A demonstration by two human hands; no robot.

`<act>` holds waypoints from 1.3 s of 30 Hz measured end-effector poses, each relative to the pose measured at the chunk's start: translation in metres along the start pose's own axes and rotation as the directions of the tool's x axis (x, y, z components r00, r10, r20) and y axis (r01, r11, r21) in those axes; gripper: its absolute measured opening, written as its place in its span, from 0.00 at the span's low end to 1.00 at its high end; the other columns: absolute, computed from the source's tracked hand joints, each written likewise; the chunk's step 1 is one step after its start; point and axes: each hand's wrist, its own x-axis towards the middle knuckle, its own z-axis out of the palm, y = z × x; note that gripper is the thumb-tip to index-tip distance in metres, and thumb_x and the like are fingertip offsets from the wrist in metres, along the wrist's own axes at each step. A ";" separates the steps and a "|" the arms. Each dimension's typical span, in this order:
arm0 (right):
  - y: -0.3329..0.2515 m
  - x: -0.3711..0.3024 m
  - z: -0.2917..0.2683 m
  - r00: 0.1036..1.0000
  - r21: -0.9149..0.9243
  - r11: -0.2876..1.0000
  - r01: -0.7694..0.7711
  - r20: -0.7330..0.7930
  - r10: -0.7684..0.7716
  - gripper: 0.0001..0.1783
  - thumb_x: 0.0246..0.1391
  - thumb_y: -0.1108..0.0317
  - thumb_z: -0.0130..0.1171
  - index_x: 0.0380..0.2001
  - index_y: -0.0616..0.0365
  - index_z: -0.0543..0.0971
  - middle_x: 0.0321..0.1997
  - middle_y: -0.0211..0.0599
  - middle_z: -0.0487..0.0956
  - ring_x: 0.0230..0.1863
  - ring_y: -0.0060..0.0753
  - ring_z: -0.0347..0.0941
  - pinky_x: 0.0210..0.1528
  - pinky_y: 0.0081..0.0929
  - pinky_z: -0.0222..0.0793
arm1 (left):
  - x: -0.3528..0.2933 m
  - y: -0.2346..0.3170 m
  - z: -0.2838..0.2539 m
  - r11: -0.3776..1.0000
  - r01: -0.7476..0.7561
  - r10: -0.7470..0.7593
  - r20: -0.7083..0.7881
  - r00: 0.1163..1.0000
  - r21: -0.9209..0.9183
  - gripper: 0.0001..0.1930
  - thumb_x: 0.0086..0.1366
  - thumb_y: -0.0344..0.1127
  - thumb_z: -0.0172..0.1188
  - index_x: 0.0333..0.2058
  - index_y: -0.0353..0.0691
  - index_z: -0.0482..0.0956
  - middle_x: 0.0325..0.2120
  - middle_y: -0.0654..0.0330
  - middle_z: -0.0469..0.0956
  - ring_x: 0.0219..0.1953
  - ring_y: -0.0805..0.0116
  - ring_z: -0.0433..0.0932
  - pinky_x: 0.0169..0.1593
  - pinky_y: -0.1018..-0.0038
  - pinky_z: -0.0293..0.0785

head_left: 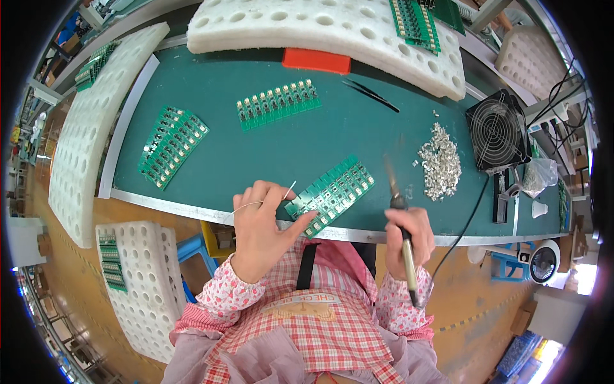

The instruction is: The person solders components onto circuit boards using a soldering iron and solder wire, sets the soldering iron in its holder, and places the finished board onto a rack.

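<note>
My left hand (261,233) pinches a thin strand of solder wire (291,188), whose end sticks up past the fingers. Its thumb presses on the lower left part of a green circuit board panel (334,196), which lies slanted near the table's front edge. Small pale metal parts run in rows along that panel. To the right of the panel, my right hand (411,235) is wrapped round a soldering iron (408,256). The iron's tip points up and away, blurred, apart from the panel, and its black cord trails off to the right.
On the green table (211,153) lie more board panels (278,105), stacked panels (171,146), black tweezers (372,96) and a pile of small metal parts (441,163). A black fan (498,130) stands right. White foam trays (256,29) border the back; another foam tray (105,137) stands left.
</note>
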 end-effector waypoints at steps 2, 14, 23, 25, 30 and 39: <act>-0.010 -0.011 0.000 0.999 0.117 0.993 -0.023 -0.046 0.028 0.07 0.53 0.75 0.61 0.37 0.61 0.80 0.23 0.37 0.77 0.23 0.38 0.73 0.28 0.32 0.69 | 0.001 0.002 0.001 0.993 -0.107 0.113 -0.143 0.983 0.048 0.15 0.54 0.37 0.72 0.35 0.38 0.76 0.26 0.60 0.73 0.31 0.59 0.73 0.43 0.67 0.62; -0.036 -0.017 0.016 0.995 0.248 0.968 -0.024 -0.084 0.047 0.03 0.50 0.74 0.64 0.29 0.62 0.81 0.17 0.35 0.76 0.16 0.34 0.71 0.22 0.29 0.67 | 0.055 -0.037 -0.006 0.882 -0.386 0.452 0.259 0.854 -0.269 0.04 0.54 0.27 0.61 0.22 0.36 0.76 0.31 0.62 0.75 0.35 0.63 0.71 0.43 0.67 0.61; -0.033 -0.011 0.026 0.997 0.156 0.985 0.068 0.022 -0.073 0.11 0.42 0.78 0.65 0.33 0.59 0.78 0.19 0.33 0.76 0.18 0.35 0.73 0.24 0.30 0.68 | 0.061 -0.036 -0.001 0.873 -0.406 0.475 0.282 0.834 -0.269 0.05 0.52 0.28 0.62 0.21 0.35 0.76 0.32 0.63 0.75 0.37 0.63 0.70 0.44 0.68 0.59; -0.033 -0.012 0.026 0.997 0.144 0.987 0.067 0.024 -0.071 0.12 0.42 0.78 0.65 0.33 0.59 0.78 0.19 0.33 0.76 0.18 0.35 0.73 0.25 0.30 0.69 | 0.064 -0.034 0.000 0.871 -0.407 0.480 0.301 0.824 -0.275 0.06 0.52 0.27 0.62 0.20 0.36 0.74 0.32 0.63 0.74 0.37 0.63 0.70 0.44 0.68 0.59; -0.031 -0.011 0.028 0.997 0.139 0.988 0.062 0.036 -0.068 0.12 0.41 0.78 0.65 0.32 0.59 0.78 0.19 0.33 0.76 0.18 0.36 0.73 0.25 0.30 0.69 | 0.067 -0.033 0.001 0.860 -0.420 0.500 0.310 0.809 -0.291 0.09 0.52 0.28 0.63 0.18 0.37 0.71 0.31 0.63 0.73 0.36 0.63 0.69 0.44 0.68 0.59; -0.029 -0.011 0.031 0.995 0.150 0.985 0.084 0.035 -0.091 0.12 0.38 0.79 0.65 0.31 0.58 0.79 0.19 0.32 0.76 0.19 0.35 0.74 0.27 0.29 0.70 | 0.066 -0.032 0.002 0.863 -0.419 0.496 0.315 0.809 -0.283 0.12 0.51 0.28 0.63 0.16 0.38 0.69 0.31 0.64 0.73 0.37 0.63 0.69 0.44 0.68 0.58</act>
